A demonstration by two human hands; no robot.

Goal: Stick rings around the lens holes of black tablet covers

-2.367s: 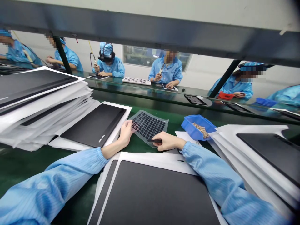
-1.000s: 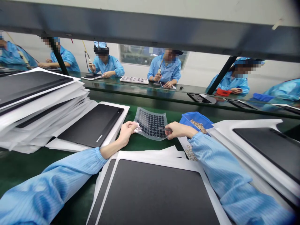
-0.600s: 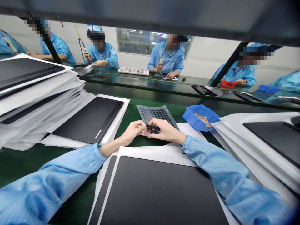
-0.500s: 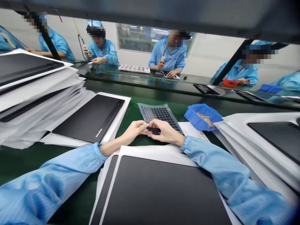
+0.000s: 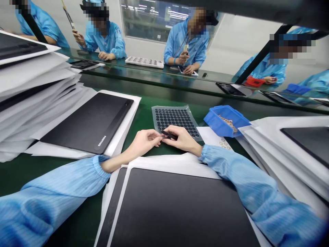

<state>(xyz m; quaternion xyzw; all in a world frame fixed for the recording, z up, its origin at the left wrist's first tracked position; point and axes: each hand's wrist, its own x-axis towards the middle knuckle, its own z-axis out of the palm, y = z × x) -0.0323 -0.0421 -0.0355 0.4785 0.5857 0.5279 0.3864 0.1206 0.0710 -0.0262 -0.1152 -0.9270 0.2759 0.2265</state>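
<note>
Slim black piece (image 5: 169, 135) pinched narrowly by the right hand (image 5: 181, 139); left hand (image 5: 145, 143) held close, its fingertips (image 5: 159, 136) at the piece's tip, contact unclear. Sheet of black round pads (image 5: 176, 120) lies just beyond the fingers on the green mat (image 5: 138, 118), rows largely filled. Blue bin (image 5: 226, 120) of tan rings (image 5: 227, 123) sits farther right.

the green bench mat (image 5: 65, 175) carries, at left, a stack of black panels on white backing sheets (image 5: 38, 103), with a single backed panel (image 5: 87, 123) just beside it. at centre: a clear-film sheet of black rubber rings (image 5: 174, 120). to its right: a blue plastic bin (image 5: 226, 120) holding tan rings, a white paper sheet (image 5: 212, 137) and a second stack (image 5: 295, 147). a front backed panel (image 5: 177, 206) lies nearest the camera.
</note>
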